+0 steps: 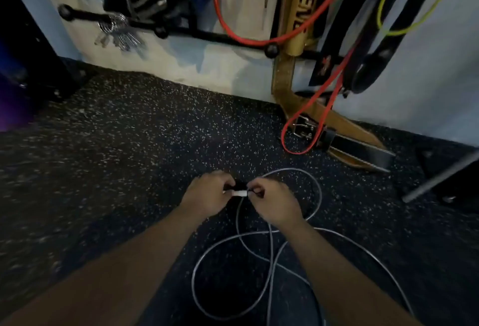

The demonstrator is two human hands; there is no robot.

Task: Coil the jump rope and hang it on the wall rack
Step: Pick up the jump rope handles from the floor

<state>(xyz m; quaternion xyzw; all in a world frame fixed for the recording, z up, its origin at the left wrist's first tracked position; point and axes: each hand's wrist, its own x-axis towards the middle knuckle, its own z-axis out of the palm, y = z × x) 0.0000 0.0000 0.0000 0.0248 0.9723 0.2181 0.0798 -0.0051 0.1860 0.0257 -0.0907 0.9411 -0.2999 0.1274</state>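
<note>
Both hands meet low over the floor [129, 144]: my left hand [207, 196] and right hand [272, 203] pinch the handles [239, 193] together. Grey jump rope [269, 261] sprawls in loose loops below; I'd gather even coils, untwisting crossings first.

The left hand [207, 197] hid most of the jump rope handle [239, 193]. The grey rope [269, 261] ran off the bottom edge. The keys [118, 34] on the wall rack [207, 36] were blurred.

Dark speckled rubber floor [155, 131] under a pale blue-grey wall [427, 79], dim light.
</note>
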